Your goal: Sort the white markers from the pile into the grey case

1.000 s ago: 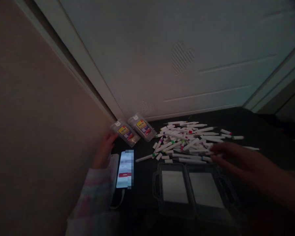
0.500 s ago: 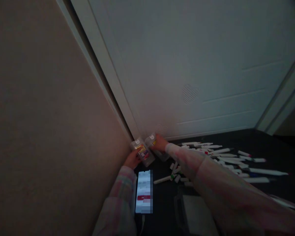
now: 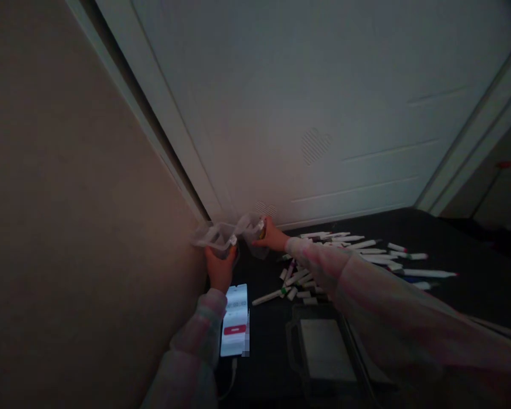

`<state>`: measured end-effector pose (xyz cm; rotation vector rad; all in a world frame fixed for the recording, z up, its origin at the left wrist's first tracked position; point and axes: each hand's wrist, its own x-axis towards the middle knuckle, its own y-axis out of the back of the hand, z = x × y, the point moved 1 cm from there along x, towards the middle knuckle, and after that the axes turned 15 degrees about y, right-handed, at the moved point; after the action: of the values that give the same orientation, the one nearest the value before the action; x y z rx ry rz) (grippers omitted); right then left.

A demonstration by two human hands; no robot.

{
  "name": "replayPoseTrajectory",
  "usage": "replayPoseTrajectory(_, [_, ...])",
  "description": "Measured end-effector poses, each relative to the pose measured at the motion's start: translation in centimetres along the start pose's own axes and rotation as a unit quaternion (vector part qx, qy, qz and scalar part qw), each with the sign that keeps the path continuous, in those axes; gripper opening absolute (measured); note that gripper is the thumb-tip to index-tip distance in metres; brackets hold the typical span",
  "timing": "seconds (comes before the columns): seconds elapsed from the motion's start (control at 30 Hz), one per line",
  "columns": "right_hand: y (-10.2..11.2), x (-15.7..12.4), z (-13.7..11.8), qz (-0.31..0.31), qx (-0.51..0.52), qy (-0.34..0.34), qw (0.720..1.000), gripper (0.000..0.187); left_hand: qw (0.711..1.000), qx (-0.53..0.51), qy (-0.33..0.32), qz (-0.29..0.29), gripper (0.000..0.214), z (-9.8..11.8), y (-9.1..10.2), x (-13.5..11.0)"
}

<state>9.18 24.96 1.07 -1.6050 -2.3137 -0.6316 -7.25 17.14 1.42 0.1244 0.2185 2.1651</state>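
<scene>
In the head view, the left hand (image 3: 220,267), thumb and fingers parted, grips the near side of a clear, boxy plastic case (image 3: 213,232) beyond the bright-screened rectangular phone (image 3: 235,312). The right hand (image 3: 274,236) clasps a second clear plastic case (image 3: 247,227), beyond and right of the phone. White, coloured-end plastic markers (image 3: 377,259) lie heaped to the phone's right.
</scene>
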Motion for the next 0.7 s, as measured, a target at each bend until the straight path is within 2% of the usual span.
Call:
replayPoseTrajectory(0.17, [1.1, -0.7, 0.1, 0.021, 0.016, 0.018, 0.999, 0.085, 1.000, 0.011, -0.015, -0.018, 0.090, -0.4, 0.2, 0.0])
replayPoseTrajectory(0.37, [1.8, 0.6, -2.6, 0.082, 0.069, 0.080, 0.991, 0.084, 0.998, -0.016, -0.038, -0.043, 0.106, -0.2, 0.2, 0.8])
replayPoseTrajectory(0.43, [1.6, 1.1, -3.5, 0.054, 0.079, 0.099, 0.991, 0.080, 0.997, -0.033, -0.046, -0.060, 0.103, -0.3, 0.1, 1.0])
replayPoseTrajectory(0.5, [1.3, 1.2, -4.0, -0.003, 0.045, 0.108, 0.993, 0.079, 0.996, -0.040, -0.042, -0.066, 0.099, -0.4, 0.2, 1.3])
replayPoseTrajectory(0.6, [0.7, 0.8, -3.8, -0.061, -0.029, 0.112, 0.991, 0.081, 0.998, -0.040, -0.020, -0.033, 0.098, -0.7, 0.6, 1.8])
replayPoseTrajectory(0.7, [0.3, 0.0, -2.7, -0.079, -0.053, 0.106, 0.990, 0.080, 0.999, -0.039, -0.017, 0.005, 0.099, -0.9, 1.3, 2.4])
